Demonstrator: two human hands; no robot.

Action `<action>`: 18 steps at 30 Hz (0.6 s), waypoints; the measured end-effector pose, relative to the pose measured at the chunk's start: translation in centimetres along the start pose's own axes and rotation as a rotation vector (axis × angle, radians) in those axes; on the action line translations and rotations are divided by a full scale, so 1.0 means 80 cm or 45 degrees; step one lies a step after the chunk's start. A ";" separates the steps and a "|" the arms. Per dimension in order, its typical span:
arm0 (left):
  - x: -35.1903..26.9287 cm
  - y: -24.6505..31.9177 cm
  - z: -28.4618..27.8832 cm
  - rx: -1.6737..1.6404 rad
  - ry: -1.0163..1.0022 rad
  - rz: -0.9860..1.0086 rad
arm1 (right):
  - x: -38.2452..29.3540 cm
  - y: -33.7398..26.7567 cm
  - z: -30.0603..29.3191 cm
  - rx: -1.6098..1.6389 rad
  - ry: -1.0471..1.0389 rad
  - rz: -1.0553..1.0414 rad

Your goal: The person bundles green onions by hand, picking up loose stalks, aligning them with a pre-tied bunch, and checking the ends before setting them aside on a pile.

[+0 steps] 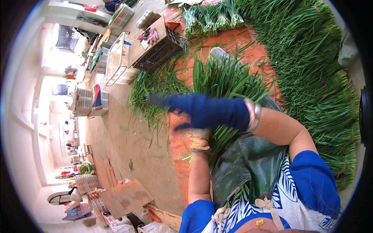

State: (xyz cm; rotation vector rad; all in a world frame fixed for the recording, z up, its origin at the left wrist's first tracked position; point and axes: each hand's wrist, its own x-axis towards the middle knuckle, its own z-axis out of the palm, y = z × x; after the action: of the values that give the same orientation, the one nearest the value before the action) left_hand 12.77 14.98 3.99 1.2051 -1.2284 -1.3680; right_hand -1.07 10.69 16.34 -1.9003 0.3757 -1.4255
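My right hand (204,112), in a dark blue glove blurred by motion, reaches leftward across my body. Its fingers and thumb are spread, with nothing seen between them. Beneath it is my left hand (200,137); only the tan, banded glove cuff and part of the wrist show, so its fingers and anything in them are hidden. A thick heap of long green chive-like leaves (224,78) lies before me, some of it behind the right glove and over my dark green waterproof apron (233,163). Loose trimmings (154,87) are scattered left of the heap.
Tied bundles of leaves (317,87) fill the right side. Several bundles with pale stems (221,21) stand on the orange sheet (244,39). A board-topped crate (157,43) carries gloves. White plastic baskets (121,58) and a brown board (126,199) lie to the left.
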 end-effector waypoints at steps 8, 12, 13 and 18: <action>-0.001 -0.034 -0.040 -0.264 0.206 -0.056 | -0.088 0.011 -0.010 -1.210 -0.579 -0.020; 0.001 -0.002 -0.022 -0.344 0.389 -0.116 | -0.153 0.023 -0.019 -1.297 -0.568 0.136; 0.003 -0.005 -0.024 -0.345 0.393 -0.147 | -0.163 0.019 -0.020 -1.286 -0.604 0.199; 0.004 -0.001 -0.019 -0.349 0.348 -0.123 | -0.189 0.017 -0.007 -1.342 -0.506 0.237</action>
State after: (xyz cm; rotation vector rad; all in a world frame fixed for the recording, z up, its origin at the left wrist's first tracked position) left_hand 14.27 14.47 3.87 1.2195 -0.7740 -1.3393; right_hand -6.58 18.80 4.73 -2.7790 1.2342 -0.6929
